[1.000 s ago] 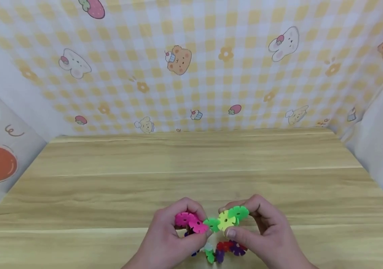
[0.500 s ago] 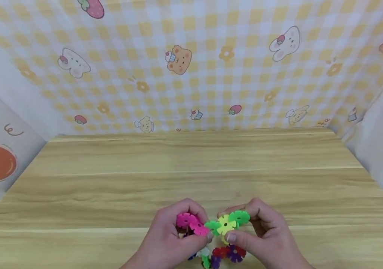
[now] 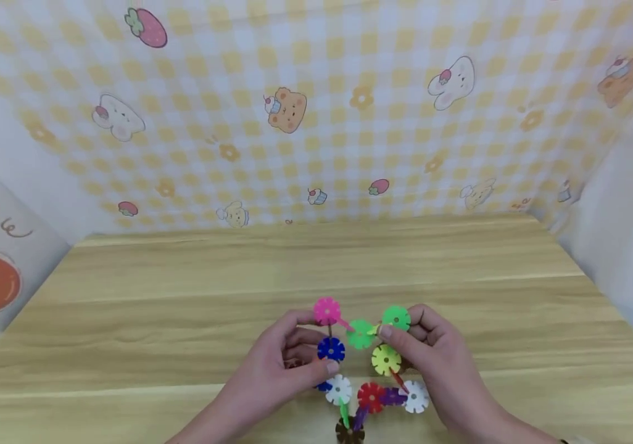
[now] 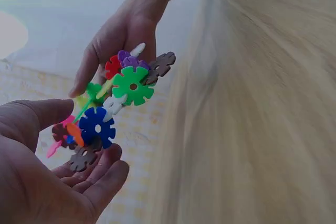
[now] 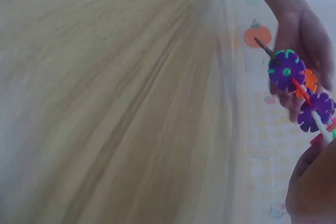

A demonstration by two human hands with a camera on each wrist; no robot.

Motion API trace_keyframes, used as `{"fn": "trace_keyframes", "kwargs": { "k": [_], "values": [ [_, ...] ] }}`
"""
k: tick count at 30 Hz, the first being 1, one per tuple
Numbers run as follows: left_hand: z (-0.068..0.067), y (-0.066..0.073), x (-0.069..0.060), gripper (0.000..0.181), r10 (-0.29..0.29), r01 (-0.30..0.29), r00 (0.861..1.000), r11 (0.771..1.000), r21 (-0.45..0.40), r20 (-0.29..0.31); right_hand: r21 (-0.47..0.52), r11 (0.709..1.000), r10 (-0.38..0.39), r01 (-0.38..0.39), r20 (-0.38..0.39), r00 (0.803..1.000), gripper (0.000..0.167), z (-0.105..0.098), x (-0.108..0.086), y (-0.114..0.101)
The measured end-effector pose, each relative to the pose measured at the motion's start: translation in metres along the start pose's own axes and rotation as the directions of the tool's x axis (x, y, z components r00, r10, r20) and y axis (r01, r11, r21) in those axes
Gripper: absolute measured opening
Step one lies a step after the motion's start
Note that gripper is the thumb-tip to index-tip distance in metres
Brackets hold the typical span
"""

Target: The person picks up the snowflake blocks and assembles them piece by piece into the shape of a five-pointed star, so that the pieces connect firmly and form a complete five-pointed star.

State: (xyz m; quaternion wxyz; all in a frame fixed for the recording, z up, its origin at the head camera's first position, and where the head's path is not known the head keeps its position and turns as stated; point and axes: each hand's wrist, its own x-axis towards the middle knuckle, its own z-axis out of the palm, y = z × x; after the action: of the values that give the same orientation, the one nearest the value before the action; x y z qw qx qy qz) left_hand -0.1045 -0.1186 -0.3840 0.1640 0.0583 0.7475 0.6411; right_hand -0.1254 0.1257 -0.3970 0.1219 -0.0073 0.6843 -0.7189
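Both hands hold a chain of interlocking notched plastic discs, bent into a loop, in front of the body. In the head view, my left hand (image 3: 272,364) grips its left side, the thumb by a blue disc (image 3: 330,350) and a pink disc (image 3: 327,311) above. With the thumb at a yellow piece below a green disc (image 3: 396,318), my right hand (image 3: 444,364) pinches the upper right. A yellow disc (image 3: 385,360), a white disc (image 3: 416,396) and a red disc (image 3: 371,398) follow down that side. At the bottom is a brown disc (image 3: 350,431).
A wood-grain table (image 3: 183,290) lies beneath the hands. Behind it hangs a yellow checked cloth (image 3: 327,142) printed with cartoon figures. Pale walls stand at the left and right.
The loop has been raised and turned, so its discs now spread out towards the head camera. My left hand's hold has shifted from the pink discs to the blue ones.
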Motion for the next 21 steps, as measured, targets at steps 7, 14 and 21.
{"fn": "trace_keyframes", "kwargs": {
  "k": [7, 14, 21],
  "values": [
    [-0.015, -0.023, -0.001, 0.03, -0.025, 0.028, 0.997, 0.999, 0.038, -0.076, 0.051, 0.993, 0.113, -0.11, -0.056, 0.992, 0.024, -0.001, 0.013, 0.01],
    [-0.029, -0.033, 0.012, 0.028, 0.006, 0.002, 0.994, 0.997, 0.072, -0.108, 0.043, 0.978, 0.204, -0.205, 0.014, 0.979, 0.029, -0.008, 0.017, 0.022],
    [-0.032, -0.037, 0.019, 0.026, -0.03, 0.058, 0.987, 0.983, 0.175, -0.158, -0.141, 0.974, 0.195, -0.18, 0.101, 0.976, 0.032, -0.019, 0.018, 0.03]
  ]
}}
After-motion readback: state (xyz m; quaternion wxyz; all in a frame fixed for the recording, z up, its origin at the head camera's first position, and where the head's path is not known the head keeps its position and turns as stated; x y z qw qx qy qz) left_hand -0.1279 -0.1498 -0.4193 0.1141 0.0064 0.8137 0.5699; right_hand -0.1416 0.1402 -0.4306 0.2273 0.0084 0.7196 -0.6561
